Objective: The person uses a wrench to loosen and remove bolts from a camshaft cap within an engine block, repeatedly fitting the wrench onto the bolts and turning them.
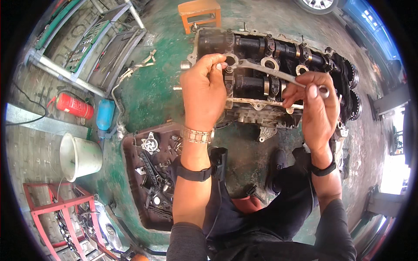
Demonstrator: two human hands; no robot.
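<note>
Over the engine's cylinder head (250,102), my right hand (321,111) grips one end of a steel combination wrench (274,72). Its open jaw points left, close to the fingertips of my left hand (203,89). Those fingers are closed in a pinch above the left end of the cylinder head; whatever lies between them is too small to make out. Dark camshafts (285,48) run lengthwise under bearing caps, with round openings between the two rows. Toothed camshaft sprockets (353,104) stand at the right end, past my right hand.
A brown tray (130,182) of loose metal parts lies left of my legs. Farther left are a white bucket (82,156), a red fire extinguisher (75,105), a blue bottle (106,115) and a red metal frame (61,202). A wooden stool (199,8) stands beyond the engine.
</note>
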